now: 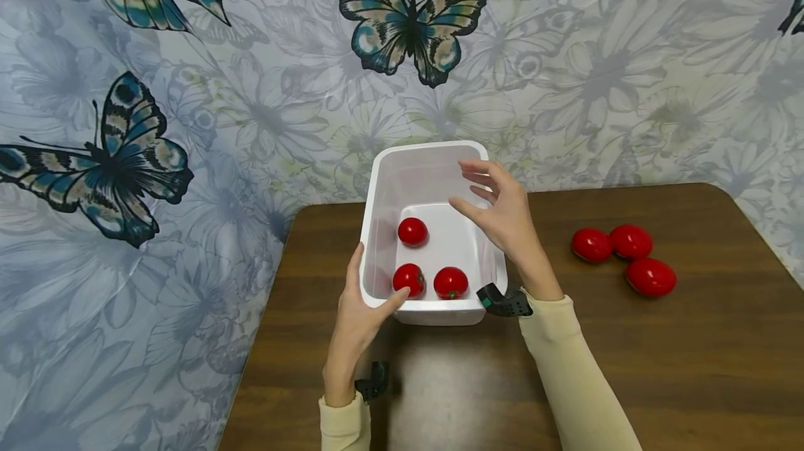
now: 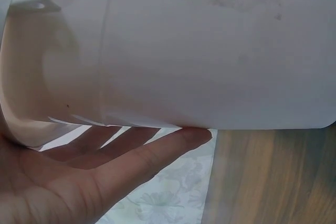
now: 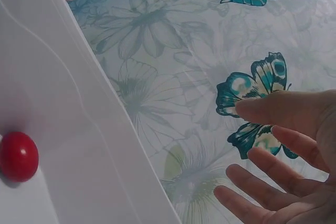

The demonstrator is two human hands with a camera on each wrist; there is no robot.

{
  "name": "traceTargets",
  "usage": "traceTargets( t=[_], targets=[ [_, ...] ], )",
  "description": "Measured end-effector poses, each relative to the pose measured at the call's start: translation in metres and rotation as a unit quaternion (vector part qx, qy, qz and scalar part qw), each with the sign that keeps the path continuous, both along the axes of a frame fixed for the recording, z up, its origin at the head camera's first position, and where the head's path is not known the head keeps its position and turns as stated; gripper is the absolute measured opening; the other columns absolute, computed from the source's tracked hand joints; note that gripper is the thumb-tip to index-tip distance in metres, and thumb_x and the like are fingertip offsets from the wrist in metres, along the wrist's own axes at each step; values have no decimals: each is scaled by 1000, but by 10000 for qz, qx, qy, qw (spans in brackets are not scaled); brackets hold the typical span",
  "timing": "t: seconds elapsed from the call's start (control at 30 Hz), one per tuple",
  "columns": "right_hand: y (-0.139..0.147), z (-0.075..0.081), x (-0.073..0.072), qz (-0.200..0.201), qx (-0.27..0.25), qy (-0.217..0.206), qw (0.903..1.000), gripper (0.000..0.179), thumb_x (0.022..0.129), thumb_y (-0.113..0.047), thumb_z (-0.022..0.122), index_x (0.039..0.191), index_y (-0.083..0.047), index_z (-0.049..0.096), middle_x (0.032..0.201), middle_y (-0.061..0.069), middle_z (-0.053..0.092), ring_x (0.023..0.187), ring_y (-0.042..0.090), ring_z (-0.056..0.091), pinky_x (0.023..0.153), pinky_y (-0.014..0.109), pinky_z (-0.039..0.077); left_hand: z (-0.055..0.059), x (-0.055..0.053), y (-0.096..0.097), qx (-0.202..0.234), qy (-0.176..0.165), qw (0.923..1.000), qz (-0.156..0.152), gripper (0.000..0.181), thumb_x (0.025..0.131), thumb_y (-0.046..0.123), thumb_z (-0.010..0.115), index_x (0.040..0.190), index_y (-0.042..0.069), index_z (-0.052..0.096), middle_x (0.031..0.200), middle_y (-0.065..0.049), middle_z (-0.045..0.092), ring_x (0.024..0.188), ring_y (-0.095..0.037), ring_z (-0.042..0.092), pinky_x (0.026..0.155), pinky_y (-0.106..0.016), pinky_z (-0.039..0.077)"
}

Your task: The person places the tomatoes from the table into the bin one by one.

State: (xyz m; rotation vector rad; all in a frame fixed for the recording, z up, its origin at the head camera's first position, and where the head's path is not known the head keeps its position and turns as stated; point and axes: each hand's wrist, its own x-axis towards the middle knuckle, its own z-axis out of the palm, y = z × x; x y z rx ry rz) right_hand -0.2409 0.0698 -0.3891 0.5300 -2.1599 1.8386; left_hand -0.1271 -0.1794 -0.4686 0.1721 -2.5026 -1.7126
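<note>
Left hand [image 1: 354, 329] has the near-left corner of our white tub [image 1: 380, 179] pinched, thumb over the rim, with three tomatoes [image 1: 412, 232] inside. Our right hand [image 1: 502, 210] hovers loose and empty over the tub's right side. One-handed, we figure it could tip and send them rolling toward the three tomatoes on the table [image 1: 650, 276].

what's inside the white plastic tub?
Three red tomatoes lie in the white plastic tub. The right hand covers part of its right wall.
</note>
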Motion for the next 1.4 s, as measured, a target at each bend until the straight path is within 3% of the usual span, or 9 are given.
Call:
traceTargets(
  t=[0.3,0.4,0.63,0.8,0.97,1.13,1.3,1.4],
  targets=[
    [14,2,4,166,-262,-14,9995,55,85,11,80,136,7,60,140,19,63,128,34,61,108,43,50,0,-1,1,-4,-12,10000,18,105,83,31,88,166,23,24,157,-13,44,132,-38,50,103,-59,50],
    [27,3,4,36,-361,-51,9993,55,85,12,79,137,7,60,139,16,63,129,34,61,106,37,51,1,-2,1,-21,-7,10000,10,105,83,31,88,166,24,24,157,-14,44,131,-38,50,104,-59,49],
    [82,6,5,-627,-734,-71,9953,54,86,11,78,137,-1,64,129,1,66,118,13,65,98,22,53,3,-7,-1,-8,41,10000,-28,104,84,29,88,166,25,25,157,-12,44,131,-36,49,103,-56,50],
    [130,-2,10,-884,-1134,-41,9896,54,85,16,75,135,-5,68,126,2,67,115,12,67,92,16,53,6,-9,0,-17,59,10000,-45,104,84,30,88,166,25,24,157,-12,44,131,-36,48,102,-55,50],
    [160,-15,15,-1030,-1412,-237,9843,55,85,19,75,134,-5,69,124,1,67,112,10,67,88,14,54,8,-7,-1,-48,63,10000,-22,103,85,30,87,166,24,24,157,-13,44,131,-37,49,101,-56,52],
    [175,-43,10,-1239,-918,-571,9864,54,87,13,77,135,-9,68,124,-7,67,112,5,65,89,11,52,6,-5,-1,-5,64,10000,-61,103,85,31,87,166,24,24,158,-13,43,132,-38,49,101,-56,52],
    [189,-96,4,-1357,-319,-931,9858,54,90,3,79,141,-9,64,123,-16,66,112,-2,63,90,9,49,4,1,-1,116,34,9999,-80,103,85,28,87,166,22,24,157,-13,43,132,-38,49,99,-56,54],
    [194,-126,6,-1637,593,-1279,9764,55,93,-9,80,144,-6,61,131,-6,65,120,6,63,99,17,50,3,4,-1,112,-9,9999,-75,103,84,28,87,166,21,24,158,-13,42,132,-39,49,98,-56,55]
  ],
)
